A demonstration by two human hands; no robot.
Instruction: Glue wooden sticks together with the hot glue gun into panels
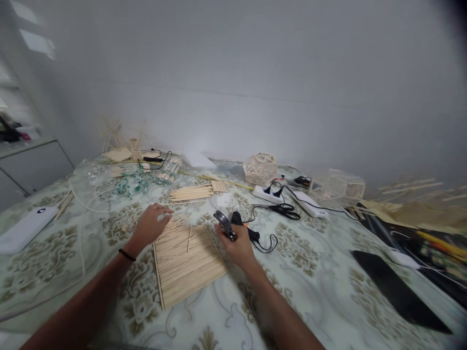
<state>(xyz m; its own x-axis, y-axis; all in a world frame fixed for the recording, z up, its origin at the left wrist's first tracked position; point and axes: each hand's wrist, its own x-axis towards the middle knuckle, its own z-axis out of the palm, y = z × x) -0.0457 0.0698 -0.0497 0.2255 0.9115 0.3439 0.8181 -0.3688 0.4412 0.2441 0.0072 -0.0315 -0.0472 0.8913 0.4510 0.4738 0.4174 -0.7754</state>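
A pale wooden-stick panel [186,265], seemingly near complete, is being pressed down by fingertips of the left hand [149,226]; a black tool [225,225] is being gripped by the right hand [239,247]

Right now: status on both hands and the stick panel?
Left hand on far left corner of stick panel, grip unclear. Right hand gripping dark tool at panel's right edge. Loose stick across panel, black cord beside right hand.

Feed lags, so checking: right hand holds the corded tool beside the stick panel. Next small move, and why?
Probably lower the corded tool in the right hand toward the loose stick lying across the stick panel: the left hand rests at the panel's far corner, and the tool sits just off its edge.
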